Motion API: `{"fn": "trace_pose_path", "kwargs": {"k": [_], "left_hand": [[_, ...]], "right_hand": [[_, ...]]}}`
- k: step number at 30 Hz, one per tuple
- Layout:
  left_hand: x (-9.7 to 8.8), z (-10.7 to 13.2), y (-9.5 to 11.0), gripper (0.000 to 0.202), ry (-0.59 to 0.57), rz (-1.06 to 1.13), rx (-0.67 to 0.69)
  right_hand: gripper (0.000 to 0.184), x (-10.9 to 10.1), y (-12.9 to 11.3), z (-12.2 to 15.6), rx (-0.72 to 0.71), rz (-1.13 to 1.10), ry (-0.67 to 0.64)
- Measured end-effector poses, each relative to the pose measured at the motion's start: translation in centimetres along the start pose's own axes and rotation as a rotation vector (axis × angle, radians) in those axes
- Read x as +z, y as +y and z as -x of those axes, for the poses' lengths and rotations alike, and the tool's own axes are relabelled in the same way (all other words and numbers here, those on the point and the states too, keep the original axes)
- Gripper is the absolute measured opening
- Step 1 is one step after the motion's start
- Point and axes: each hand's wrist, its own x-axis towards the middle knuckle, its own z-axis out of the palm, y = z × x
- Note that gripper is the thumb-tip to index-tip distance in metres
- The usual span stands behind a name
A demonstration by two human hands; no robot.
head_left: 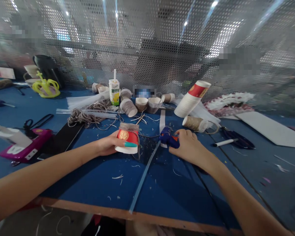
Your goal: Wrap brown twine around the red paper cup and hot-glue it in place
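Note:
My left hand (110,143) grips a red paper cup (121,140) with a gold emblem. Grey-brown cord is wound around one end of the cup, and a strand hangs down its right side. To the right, my right hand (190,146) is closed on a blue glue gun (167,137) with an orange trigger; part of its grip is hidden by the fingers. A long clear glue stick (145,178) extends from the gun toward the table's front edge. Beneath the gun lies a white strip (162,119).
Cord-wrapped cups (129,108), a drink carton (114,92) and tangled cord (85,116) lie at the back. A leaning cup stack (191,100) and a twine-wound cup (194,123) are right. A purple power strip (29,146) sits left; a pen (225,143) lies right.

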Motion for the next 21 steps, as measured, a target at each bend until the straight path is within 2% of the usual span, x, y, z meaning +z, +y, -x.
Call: {"fn": "trace_pose_path", "kwargs": {"k": [3,9,11,14,16,17,19,21], "left_hand": [[0.3,-0.1,0.1,0.054,0.027,-0.053,0.045],[0.2,-0.4,0.1,0.059,0.047,-0.067,0.078],[0.0,-0.4,0.1,0.060,0.048,-0.043,0.082],[-0.2,-0.4,0.0,0.060,0.077,0.028,0.073],[-0.2,-0.3,-0.1,0.056,0.121,0.061,0.058],[-0.2,-0.3,-0.1,0.054,0.132,0.066,0.051],[-0.1,-0.3,-0.1,0.053,0.122,0.057,0.045],[0.0,-0.4,-0.1,0.052,0.101,0.028,0.045]], "right_hand": [[0.041,0.3,-0.7,0.3,0.036,0.077,0.039],[0.023,-0.1,0.1,-0.6,0.031,-0.036,0.135],[0.019,-0.3,0.9,-1.2,0.001,-0.169,0.280],[0.016,-0.5,2.0,-1.7,-0.036,-0.549,0.474],[0.014,-0.6,2.0,-1.6,-0.038,-0.732,0.439],[0.021,-0.7,1.7,-1.3,-0.045,-0.819,0.391],[0.033,-0.8,0.7,-0.6,-0.084,-1.045,0.300],[0.031,-0.9,-0.4,0.4,-0.141,-1.297,0.213]]}}
